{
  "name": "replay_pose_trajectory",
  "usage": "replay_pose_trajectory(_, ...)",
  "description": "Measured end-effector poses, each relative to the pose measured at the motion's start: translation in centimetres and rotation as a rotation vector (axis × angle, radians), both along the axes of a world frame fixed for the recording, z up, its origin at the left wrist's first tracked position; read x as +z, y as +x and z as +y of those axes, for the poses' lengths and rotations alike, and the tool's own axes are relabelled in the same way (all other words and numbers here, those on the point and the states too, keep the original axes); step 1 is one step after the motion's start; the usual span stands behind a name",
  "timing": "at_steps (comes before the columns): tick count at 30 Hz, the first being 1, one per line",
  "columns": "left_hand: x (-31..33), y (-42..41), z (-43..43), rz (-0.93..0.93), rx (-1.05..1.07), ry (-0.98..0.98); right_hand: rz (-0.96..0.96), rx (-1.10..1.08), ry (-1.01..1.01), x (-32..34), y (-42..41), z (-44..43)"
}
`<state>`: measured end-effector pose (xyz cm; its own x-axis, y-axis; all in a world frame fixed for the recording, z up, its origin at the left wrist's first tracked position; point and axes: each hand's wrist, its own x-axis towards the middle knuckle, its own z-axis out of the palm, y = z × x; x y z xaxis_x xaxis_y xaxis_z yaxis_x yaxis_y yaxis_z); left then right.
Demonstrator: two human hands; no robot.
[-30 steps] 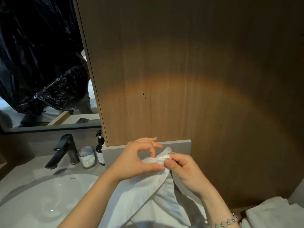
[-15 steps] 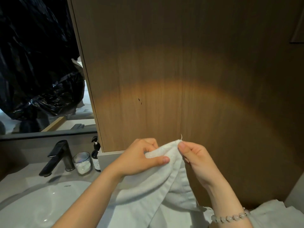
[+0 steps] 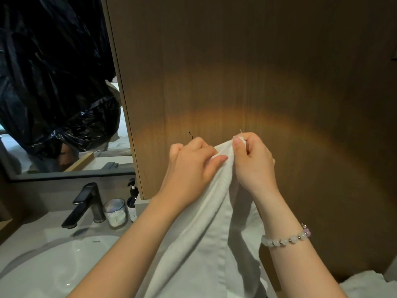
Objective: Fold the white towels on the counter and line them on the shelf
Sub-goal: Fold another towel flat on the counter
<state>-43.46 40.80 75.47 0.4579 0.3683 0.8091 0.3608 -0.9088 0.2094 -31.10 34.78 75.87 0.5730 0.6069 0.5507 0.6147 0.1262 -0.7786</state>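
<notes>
White towel [image 3: 206,233] soft terry cloth (flat-woven hem); panel [image 3: 257,72] matt wood grain.

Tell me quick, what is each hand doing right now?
Left hand: pinching the white towel near its top.
Right hand: gripping the same towel's corner.

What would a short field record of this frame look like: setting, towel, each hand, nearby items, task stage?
setting: bathroom counter, sink at left, wood panel ahead
towel: white, held up, hanging down from both hands
left hand: pinches the top edge
right hand: pinches the same edge close beside the left; beaded bracelet on the wrist
nearby: black faucet, glass, pump bottle behind the sink; second towel at lower right
stage: fold not yet done; shelf not in view
</notes>
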Motion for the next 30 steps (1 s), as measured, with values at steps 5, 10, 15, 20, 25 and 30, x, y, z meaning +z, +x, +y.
replay_pose_trajectory(5, -0.7, -0.6, 0.8, 0.108, 0.009, -0.220, 0.085, -0.008, 0.019, -1.4, -0.6, 0.8)
replay_pose_trajectory(10, -3.3, -2.4, 2.1, 0.210, -0.063, -0.421, 0.238, 0.050, 0.125, -4.0, 0.3, 1.3)
replay_pose_trajectory(15, -4.2, -4.8, 2.9, 0.173, -0.103, -0.589, 0.300, -0.040, 0.203, -4.6, 2.2, 0.7)
replay_pose_trajectory(20, -4.1, -6.0, 3.4, 0.093, -0.063, -0.612, 0.320, -0.064, 0.206, -5.2, 3.0, 0.5)
replay_pose_trajectory(25, -3.8, -7.2, 3.7, 0.054, -0.040, -0.567, 0.324, -0.093, 0.228, -5.3, 3.5, 0.6)
replay_pose_trajectory(30, -4.2, -8.0, 4.3, 0.143, -0.056, -0.586, 0.334, -0.097, 0.216, -5.8, 3.9, 0.6)
